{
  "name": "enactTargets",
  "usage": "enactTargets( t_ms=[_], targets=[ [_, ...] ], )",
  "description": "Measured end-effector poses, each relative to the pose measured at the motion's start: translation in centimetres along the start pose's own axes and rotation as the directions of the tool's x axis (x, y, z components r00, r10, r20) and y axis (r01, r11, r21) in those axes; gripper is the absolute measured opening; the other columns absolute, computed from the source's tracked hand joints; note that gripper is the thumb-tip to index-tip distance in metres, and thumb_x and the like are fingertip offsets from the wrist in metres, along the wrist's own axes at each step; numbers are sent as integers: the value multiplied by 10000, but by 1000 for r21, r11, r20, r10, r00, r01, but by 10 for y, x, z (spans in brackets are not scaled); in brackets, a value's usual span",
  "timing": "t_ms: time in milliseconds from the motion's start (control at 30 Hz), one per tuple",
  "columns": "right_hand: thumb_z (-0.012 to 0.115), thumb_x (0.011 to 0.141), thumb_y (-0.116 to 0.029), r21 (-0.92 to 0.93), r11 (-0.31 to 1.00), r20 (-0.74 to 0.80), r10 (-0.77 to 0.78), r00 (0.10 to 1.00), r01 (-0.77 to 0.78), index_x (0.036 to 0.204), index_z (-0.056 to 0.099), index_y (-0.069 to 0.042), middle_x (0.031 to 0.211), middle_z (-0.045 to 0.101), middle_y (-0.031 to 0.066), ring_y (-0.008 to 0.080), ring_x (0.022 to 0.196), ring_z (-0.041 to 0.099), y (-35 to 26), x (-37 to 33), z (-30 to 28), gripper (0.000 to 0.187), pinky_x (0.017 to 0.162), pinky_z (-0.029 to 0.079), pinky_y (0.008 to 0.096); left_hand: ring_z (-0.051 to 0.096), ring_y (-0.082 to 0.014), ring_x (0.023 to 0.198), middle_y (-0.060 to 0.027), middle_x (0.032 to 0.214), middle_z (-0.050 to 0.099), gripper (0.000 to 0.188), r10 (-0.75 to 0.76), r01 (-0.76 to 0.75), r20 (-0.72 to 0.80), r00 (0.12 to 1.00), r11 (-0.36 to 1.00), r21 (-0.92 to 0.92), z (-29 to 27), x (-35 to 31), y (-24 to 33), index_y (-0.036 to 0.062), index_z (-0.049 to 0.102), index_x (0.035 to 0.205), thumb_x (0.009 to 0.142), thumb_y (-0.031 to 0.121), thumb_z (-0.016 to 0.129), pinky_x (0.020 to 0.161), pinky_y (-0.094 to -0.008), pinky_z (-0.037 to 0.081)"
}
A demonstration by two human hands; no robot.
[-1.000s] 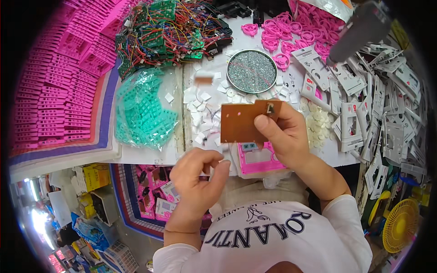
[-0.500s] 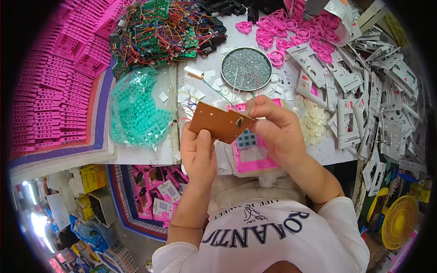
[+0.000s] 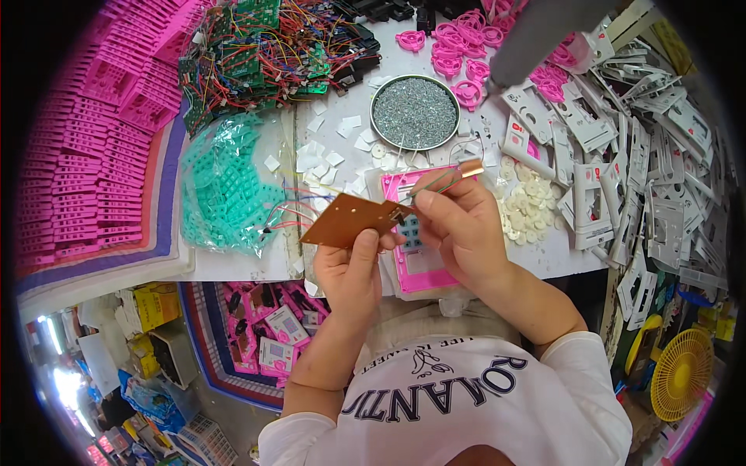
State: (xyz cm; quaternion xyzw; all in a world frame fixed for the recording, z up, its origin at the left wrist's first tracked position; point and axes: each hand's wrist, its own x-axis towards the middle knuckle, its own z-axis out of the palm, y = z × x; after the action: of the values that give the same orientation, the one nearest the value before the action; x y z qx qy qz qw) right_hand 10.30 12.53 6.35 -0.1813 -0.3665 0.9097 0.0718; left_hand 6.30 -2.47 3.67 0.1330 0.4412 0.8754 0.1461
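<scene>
My left hand holds a brown circuit board by its lower edge, thumb pressed against it, copper side up. My right hand pinches the board's right end and thin red and green wires that run to a small copper-coloured part. More coloured wires trail off the board's left side. Under both hands lies a pink plastic case with a keypad showing.
A round tin of silver screws stands behind the hands. Small white squares and white discs litter the table. A bag of teal keypads, wired green boards, stacked pink cases and grey-white covers surround them.
The left hand has come up and taken the board. The right hand has shifted from holding the board to pinching its end and the wires. The pink case is now uncovered.
</scene>
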Motion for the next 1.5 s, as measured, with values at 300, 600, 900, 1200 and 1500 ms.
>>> enactTargets(
  t_ms=[300, 600, 900, 1200, 1500],
  targets=[
    [647, 930, -149, 176, 964, 173, 171, 970, -202, 925, 586, -59, 876, 562, 39, 106, 735, 515, -9, 10, -11, 109, 555, 397, 239, 642, -164, 726, -230, 1314, 575, 345, 143, -164, 107, 984, 960, 228, -7, 5, 10, -72, 512, 1292, 1021, 137, 562, 678, -356, 623],
    [651, 983, -170, -381, 857, 349, -213, 912, 346, 1170, 695, 0, 1064, 644, 66, 108, 914, 583, -1, 3, -2, 256, 745, 495, 265, 694, -249, 974, -255, 1290, 604, 372, 135, -146, 66, 989, 966, 214, -7, 1, 4, -80, 512, 1342, 1027, 117, 528, 770, -392, 630],
    [646, 1003, -137, -521, 386, 589, -483, 648, 762, 1158, 716, 19, 881, 733, 68, 79, 670, 611, -5, 13, -16, 231, 555, 469, 236, 690, -272, 1079, -208, 1204, 681, 327, -46, -4, 188, 981, 966, 257, -13, -8, 21, -82, 568, 1301, 1029, 95, 533, 882, -402, 576],
    [736, 877, -127, -315, 868, -180, 342, 922, -383, 1017, 691, 32, 658, 632, 89, 115, 497, 520, -49, -128, -149, 217, 473, 383, 223, 715, -304, 830, -144, 898, 729, 202, -397, -81, 451, 799, 673, 735, -19, -12, 48, -6, 703, 1104, 929, 78, 645, 714, -368, 543],
    [637, 801, -750, -815, 84, 573, 261, 777, 573, 1388, 598, -41, 1461, 472, 224, 432, 1336, 398, -87, -94, -91, 921, 1144, 259, 570, 664, -376, 748, -142, 839, 673, 216, -528, -252, 682, 507, 666, 703, 0, -27, 29, 65, 614, 1069, 927, 215, 679, 610, -456, 519]
  ],
)
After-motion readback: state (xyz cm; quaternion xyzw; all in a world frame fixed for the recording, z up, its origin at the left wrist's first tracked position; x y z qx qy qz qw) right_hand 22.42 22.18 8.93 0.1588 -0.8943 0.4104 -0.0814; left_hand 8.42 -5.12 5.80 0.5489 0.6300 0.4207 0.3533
